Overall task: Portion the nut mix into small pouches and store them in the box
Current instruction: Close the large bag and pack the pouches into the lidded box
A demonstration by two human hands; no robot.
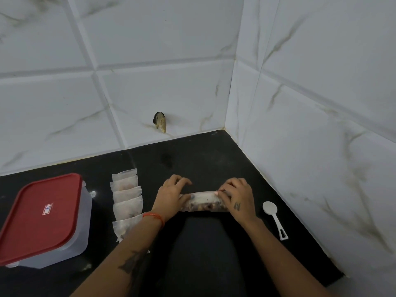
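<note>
A clear bag of nut mix [204, 201] lies rolled up on the black counter [205, 159]. My left hand [171, 195] grips its left end and my right hand [235, 198] pinches its right end, fingers curled over the roll. Left of my hands, several small white pouches [127, 200] lie in an overlapping row running toward me; my left forearm covers the nearest one in part. The storage box [45, 221] stands at the far left, translucent with its red lid shut.
A white plastic spoon [274, 218] lies on the counter right of my right hand. White marble-look tiled walls [150, 82] close the counter at the back and right, meeting in a corner. A small brown object [160, 122] sticks out of the back wall.
</note>
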